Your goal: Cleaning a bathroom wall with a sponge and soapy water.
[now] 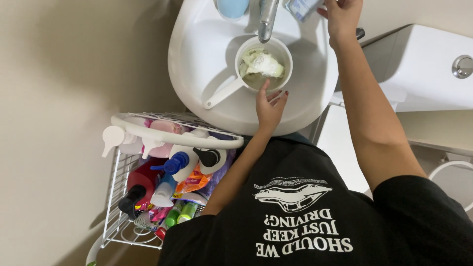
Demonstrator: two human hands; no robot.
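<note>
A person in a black printed T-shirt (305,216) stands over a white sink (197,64), seen from above. Inside the basin sits a white dipper (263,64), its round cup directly under the metal tap (266,19) and its long handle (221,94) pointing toward the lower left. The cup holds murky water with pale cloth or paper and a heap of white powder (266,63) on top.

The left hand (270,106) reaches in from below, fingers spread and loosely apart, the fingertips touching the near rim of the dipper; it clamps nothing. The right hand (341,17) is raised at the back edge of the sink, beside the tap, its fingers closed on a small light-blue and white packet (301,7) that is tilted toward the basin; the top of this hand is cut off by the frame.

A light-blue cup (232,7) stands on the sink's rear ledge, left of the tap. To the right is a white toilet cistern (433,69) with a round metal button (462,66). Below and left of the sink stands a white wire rack (116,197) crowded with spray and pump bottles (177,165) in white, blue, red and green.
</note>
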